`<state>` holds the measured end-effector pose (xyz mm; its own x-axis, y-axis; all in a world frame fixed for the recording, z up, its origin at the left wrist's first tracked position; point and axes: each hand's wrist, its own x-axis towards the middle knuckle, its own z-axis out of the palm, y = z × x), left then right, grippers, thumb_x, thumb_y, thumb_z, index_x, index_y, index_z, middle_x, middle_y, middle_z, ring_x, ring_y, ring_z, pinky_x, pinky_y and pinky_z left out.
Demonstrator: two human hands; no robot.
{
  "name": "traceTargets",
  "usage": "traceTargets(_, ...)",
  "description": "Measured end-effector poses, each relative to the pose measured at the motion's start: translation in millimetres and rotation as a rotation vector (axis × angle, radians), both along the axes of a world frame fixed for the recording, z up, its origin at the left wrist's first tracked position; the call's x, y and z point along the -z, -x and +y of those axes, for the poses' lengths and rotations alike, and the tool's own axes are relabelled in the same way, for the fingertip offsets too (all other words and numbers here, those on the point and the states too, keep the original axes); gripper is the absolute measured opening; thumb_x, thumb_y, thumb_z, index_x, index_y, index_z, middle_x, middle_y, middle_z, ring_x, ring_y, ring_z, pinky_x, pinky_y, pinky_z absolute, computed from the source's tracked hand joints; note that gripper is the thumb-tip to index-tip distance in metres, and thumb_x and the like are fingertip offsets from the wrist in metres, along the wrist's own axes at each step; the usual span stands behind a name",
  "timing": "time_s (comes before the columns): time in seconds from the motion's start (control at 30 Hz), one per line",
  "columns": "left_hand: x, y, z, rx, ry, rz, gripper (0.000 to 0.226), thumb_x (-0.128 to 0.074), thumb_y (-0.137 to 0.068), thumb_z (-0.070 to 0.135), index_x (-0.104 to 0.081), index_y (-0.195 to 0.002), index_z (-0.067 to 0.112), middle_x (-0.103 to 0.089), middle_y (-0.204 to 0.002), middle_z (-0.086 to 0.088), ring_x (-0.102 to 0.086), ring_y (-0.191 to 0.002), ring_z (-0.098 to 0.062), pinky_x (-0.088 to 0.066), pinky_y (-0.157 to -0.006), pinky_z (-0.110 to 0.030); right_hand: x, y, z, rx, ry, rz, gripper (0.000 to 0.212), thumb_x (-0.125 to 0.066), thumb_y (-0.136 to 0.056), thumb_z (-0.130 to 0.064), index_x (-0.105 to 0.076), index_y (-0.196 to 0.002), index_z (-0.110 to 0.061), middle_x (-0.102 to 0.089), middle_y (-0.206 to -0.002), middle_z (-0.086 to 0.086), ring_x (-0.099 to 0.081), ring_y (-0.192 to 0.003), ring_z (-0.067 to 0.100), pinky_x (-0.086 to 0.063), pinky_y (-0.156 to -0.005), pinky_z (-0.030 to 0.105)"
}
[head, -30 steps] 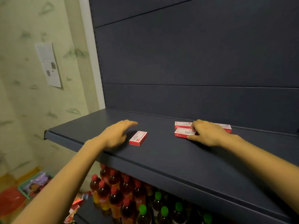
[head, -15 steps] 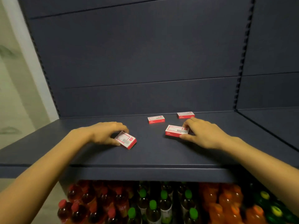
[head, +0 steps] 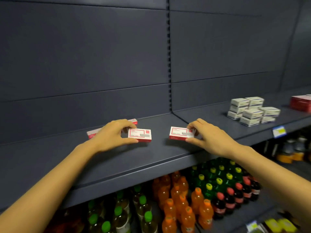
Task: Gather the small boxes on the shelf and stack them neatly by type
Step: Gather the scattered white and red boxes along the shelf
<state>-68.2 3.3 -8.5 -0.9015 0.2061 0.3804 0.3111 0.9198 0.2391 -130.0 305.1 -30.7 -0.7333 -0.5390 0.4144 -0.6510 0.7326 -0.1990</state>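
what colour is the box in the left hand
The box is white on top with a red border and red sides; head view.

1. Bare shelf (head: 151,158) lies open between the left-held box (head: 139,135) and the right-held box (head: 180,134), which sit apart; open air rises above along the back panel (head: 84,64).
2. Behind the left hand (head: 109,135), a near red box (head: 91,134) and a far red box (head: 133,121) crowd the rear.
3. Farther right, stacked white boxes (head: 252,110) and a red pile (head: 301,102) block the shelf; bare surface separates them from the right hand (head: 210,138).
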Motion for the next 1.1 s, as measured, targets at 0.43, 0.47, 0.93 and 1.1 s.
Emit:
traceTargets(0.43, 7.4, 98.5, 240.1, 0.190, -0.289, 0.080, 0.032, -0.082, -0.065, 0.031, -0.068, -0.092, 0.019, -0.071, -0.090, 0.007, -0.059, -0.078, -0.006, -0.040, -0.067, -0.006, -6.8, 41.2, 220.5, 0.198, -0.030, -0.011, 0.039, -0.056, -0.086, -0.044, -0.048, -0.119, -0.024, -0.049, -0.123, -0.006, -0.052, -0.108, 0.019, -0.046, -0.086, 0.039)
traceTargets(0.47, 8.0, 105.1, 259.0, 0.192, -0.293, 0.076, 0.033, -0.081, -0.065, 0.031, -0.068, -0.092, 0.019, -0.070, -0.091, 0.007, -0.059, -0.080, -0.006, -0.039, -0.067, -0.004, -7.9, 45.4, 238.3, 0.206, -0.034, -0.013, 0.040, -0.056, -0.087, -0.044, -0.048, -0.120, -0.024, -0.049, -0.122, -0.006, -0.053, -0.107, 0.019, -0.047, -0.086, 0.040)
traceTargets(0.93, 16.7, 187.7, 482.2, 0.223, -0.333, 0.079, 0.035, -0.079, -0.068, 0.031, -0.065, -0.097, 0.014, -0.068, -0.092, 0.003, -0.058, -0.077, -0.004, -0.045, -0.067, -0.015, -6.9, 114.0, 457.4, 0.308, -0.001, -0.034, 0.038, -0.056, -0.088, -0.041, -0.050, -0.121, -0.024, -0.051, -0.121, -0.002, -0.053, -0.101, 0.018, -0.048, -0.085, 0.043)
traceTargets(1.1, 0.4, 228.2, 531.3, 0.234, -0.307, 0.101, 0.036, -0.077, -0.069, 0.036, -0.065, -0.096, 0.015, -0.069, -0.093, 0.001, -0.060, -0.081, -0.012, -0.049, -0.073, -0.027, -13.3, 149.5, 507.7, 0.341, 0.050, -0.033, 0.041, -0.056, -0.088, -0.040, -0.050, -0.124, -0.021, -0.051, -0.123, 0.000, -0.053, -0.103, 0.018, -0.047, -0.086, 0.037)
